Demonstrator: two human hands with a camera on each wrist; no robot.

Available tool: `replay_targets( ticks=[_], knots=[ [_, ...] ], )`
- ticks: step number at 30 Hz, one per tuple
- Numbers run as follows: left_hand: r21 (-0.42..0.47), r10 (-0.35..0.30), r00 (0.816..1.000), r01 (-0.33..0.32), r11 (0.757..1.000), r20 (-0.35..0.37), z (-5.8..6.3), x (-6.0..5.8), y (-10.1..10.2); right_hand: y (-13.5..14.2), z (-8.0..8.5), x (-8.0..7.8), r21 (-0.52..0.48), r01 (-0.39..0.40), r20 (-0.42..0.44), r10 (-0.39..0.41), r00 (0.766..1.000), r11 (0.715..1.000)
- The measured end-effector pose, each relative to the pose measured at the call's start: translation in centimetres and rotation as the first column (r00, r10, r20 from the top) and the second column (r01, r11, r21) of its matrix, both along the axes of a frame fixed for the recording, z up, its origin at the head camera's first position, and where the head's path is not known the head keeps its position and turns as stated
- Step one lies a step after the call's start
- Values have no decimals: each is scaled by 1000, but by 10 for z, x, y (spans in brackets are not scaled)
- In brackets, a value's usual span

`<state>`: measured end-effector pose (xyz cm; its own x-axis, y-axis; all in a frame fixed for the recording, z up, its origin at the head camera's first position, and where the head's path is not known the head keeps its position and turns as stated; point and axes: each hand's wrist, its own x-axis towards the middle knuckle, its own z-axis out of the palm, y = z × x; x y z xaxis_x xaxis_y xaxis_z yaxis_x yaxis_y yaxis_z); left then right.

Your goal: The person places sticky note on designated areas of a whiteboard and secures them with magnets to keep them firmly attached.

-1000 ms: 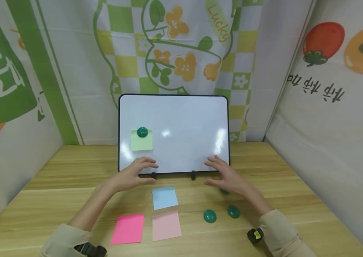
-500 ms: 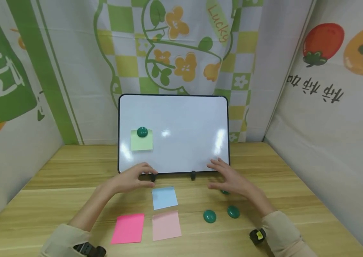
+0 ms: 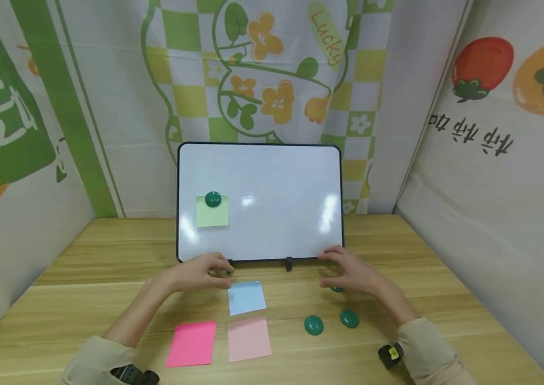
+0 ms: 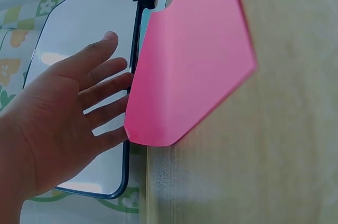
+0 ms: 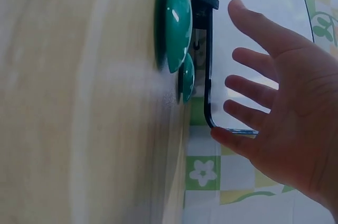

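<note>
My left hand [image 3: 200, 272] hovers by the upper left corner of the blue sticky note [image 3: 247, 298], its fingers spread and holding nothing in the left wrist view. Closer to me lie a bright pink sticky note [image 3: 191, 344] and a pale pink one [image 3: 249, 339]. Over on the right, my right hand [image 3: 352, 274] is above the table with loosely extended fingers, also holding nothing. It partly hides a green round magnet [image 3: 337, 289]. Two more green magnets, a left one [image 3: 313, 325] and a right one [image 3: 349, 318], lie nearer to me.
A whiteboard [image 3: 277, 198] stands upright at the back of the wooden table [image 3: 127, 240] on small black feet [image 3: 288, 263]. On its left part, a green magnet [image 3: 212, 199] sits on a light green sticky note [image 3: 212, 215]. Printed cloth [image 3: 185, 101] hangs behind and at both sides.
Both hands have come down from in front of the whiteboard toward the table. The right hand has also shifted a little to the right. Notes and magnets have stayed put.
</note>
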<state>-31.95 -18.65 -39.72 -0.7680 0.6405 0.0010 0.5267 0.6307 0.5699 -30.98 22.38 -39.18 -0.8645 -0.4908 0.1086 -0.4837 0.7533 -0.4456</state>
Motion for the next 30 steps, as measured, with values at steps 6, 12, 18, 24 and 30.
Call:
replay_targets(
  ticks=[6, 12, 18, 24, 30],
  knots=[
    [-33, 2, 1000, -2, 999, 9, 0, 0, -1, 6, -2, -1, 32, -11, 32, 10, 999, 999],
    [-58, -2, 1000, 3, 998, 14, -1, 0, 0, 12, -5, -2, 32, -15, 52, 14, 999, 999],
    [-80, -25, 999, 27, 996, 25, 0, -1, 3, 18, -7, -2, 38, 1, 87, -4, 996, 999],
    [-88, -26, 999, 30, 996, 39, 0, -1, 5, 24, -8, -1, 28, 19, 123, -22, 992, 999],
    [-93, -25, 999, 29, 995, 36, -1, -1, 6, 32, -9, 0, 28, 11, 150, -15, 989, 1000]
  ],
)
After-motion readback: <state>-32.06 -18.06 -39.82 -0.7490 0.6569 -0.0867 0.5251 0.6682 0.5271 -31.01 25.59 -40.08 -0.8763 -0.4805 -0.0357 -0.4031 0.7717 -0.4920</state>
